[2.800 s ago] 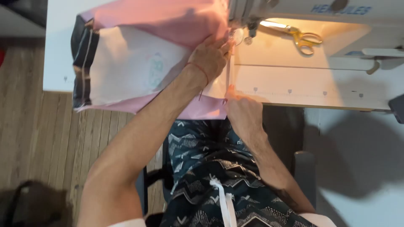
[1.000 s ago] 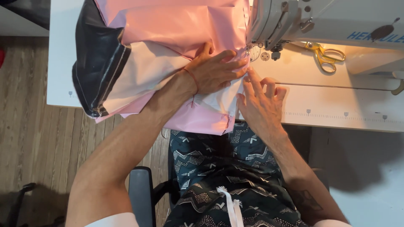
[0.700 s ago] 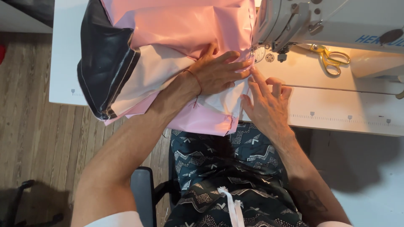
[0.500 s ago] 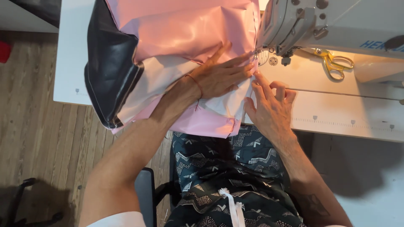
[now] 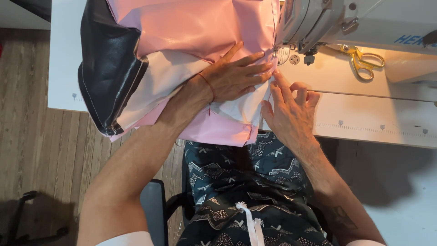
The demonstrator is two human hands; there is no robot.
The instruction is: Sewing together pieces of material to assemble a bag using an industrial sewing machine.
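A pink, white and black piece of fabric lies on the white sewing table and hangs over its front edge. My left hand presses flat on the fabric, fingers spread, pointing toward the needle area of the white sewing machine. My right hand rests on the fabric's right edge just in front of the needle, forefinger stretched forward, other fingers curled.
Yellow-handled scissors lie on the table to the right of the machine head. A wooden floor is at left. A chair base shows at lower left. My lap in patterned dark shorts is below the table.
Both hands and the fabric sit further forward at the needle than before; the right hand came up from the table's front edge onto the fabric edge. The view has shifted closer.
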